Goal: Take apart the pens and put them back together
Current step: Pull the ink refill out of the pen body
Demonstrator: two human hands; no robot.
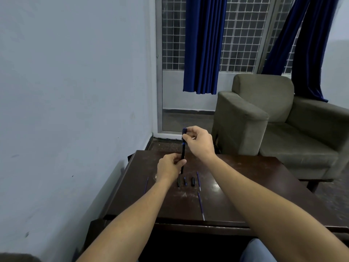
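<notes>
Pen (183, 148), dark with blue trim, stands upright above the table's (245, 186) far half, pinched near its top by the right hand (198, 141) and near its lower end by the left hand (170, 166). Under it lie three short dark pen pieces (185, 181) in a row. Thin refills (198, 181) rest beside them, one (201, 207) reaching the near edge, another (146, 185) near the left edge. Tabletop to the right lies bare toward the armchair (273, 114).
</notes>
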